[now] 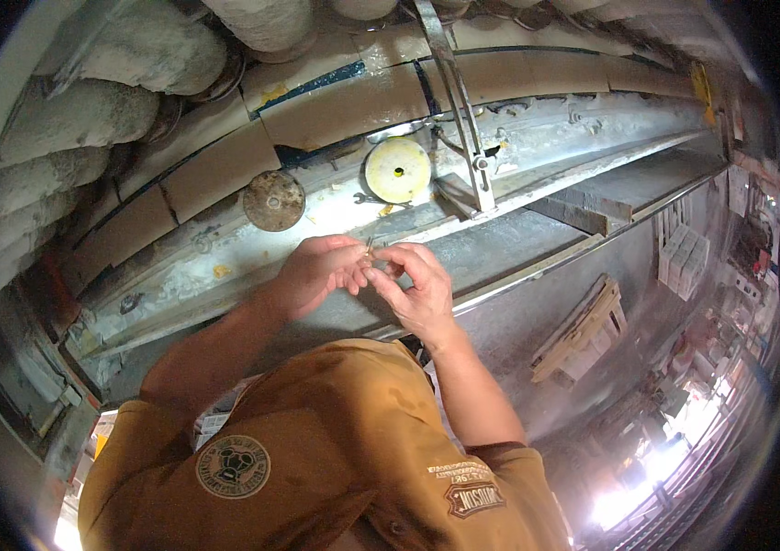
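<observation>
Both hands meet in front of my chest, fingertips nearly touching around a small thin thing (370,246), too small to name. My left hand (325,269) is closed, with thumb and fingers pinched at it. From the other side my right hand (419,289) holds its thumb and bent fingers close together; what sits between them is partly hidden. Just beyond the hands, a pale yellow disc (397,172) with a centre hole lies on the dusty metal ledge (335,216). A rusty brown disc (273,200) rests to its left. An open-ended wrench (373,198) lies beside the yellow disc.
A metal upright (463,110) with a bolted bracket rises right of the discs. Brown cardboard-like panels (344,106) line the back. Bulky grey rounded shapes (156,50) hang at upper left. Wooden boards (581,331) and pale stacked blocks (684,257) lie lower down at right.
</observation>
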{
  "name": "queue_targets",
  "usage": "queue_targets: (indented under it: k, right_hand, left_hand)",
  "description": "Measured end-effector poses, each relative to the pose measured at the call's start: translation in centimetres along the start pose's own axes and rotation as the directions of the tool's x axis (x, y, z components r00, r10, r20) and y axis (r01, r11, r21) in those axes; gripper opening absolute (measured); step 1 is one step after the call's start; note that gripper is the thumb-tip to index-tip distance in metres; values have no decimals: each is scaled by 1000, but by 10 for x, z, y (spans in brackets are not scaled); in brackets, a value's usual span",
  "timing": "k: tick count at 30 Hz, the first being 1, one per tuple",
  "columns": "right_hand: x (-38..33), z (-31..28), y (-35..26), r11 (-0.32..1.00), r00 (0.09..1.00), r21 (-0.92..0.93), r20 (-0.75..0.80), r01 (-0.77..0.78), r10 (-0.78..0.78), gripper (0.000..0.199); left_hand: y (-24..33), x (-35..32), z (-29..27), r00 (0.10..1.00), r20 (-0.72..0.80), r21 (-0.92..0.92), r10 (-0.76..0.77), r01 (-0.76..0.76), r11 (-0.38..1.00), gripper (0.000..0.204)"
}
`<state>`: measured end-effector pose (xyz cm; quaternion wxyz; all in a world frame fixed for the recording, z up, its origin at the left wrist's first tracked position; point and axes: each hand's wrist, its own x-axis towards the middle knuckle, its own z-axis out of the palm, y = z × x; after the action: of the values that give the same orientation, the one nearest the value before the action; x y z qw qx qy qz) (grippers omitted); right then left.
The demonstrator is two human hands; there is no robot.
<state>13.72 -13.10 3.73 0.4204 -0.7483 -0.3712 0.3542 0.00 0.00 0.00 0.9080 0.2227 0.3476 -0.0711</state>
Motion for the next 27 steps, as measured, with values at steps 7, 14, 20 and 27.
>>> queue_targets:
  k: [7,14,20,27]
  right_hand:
    - [-12,9,-4,998,996,-11,-62,56,-56,18]
    - [-8,6,1,983,982,-82,-80,162,-168,18]
    - [-11,4,8,994,990,18,-92,111,-109,16]
    - [-12,3,2,991,999,134,-39,12,-6,14]
  left_hand:
    - [-3,-23,13,999,-33,62,20,-18,998,25]
    - [-8,-19,8,995,-39,240,91,-79,967,25]
    - [-3,-21,12,978,-38,325,204,-181,928,26]
    - [-5,-14,12,942,-139,447,305,-215,868,22]
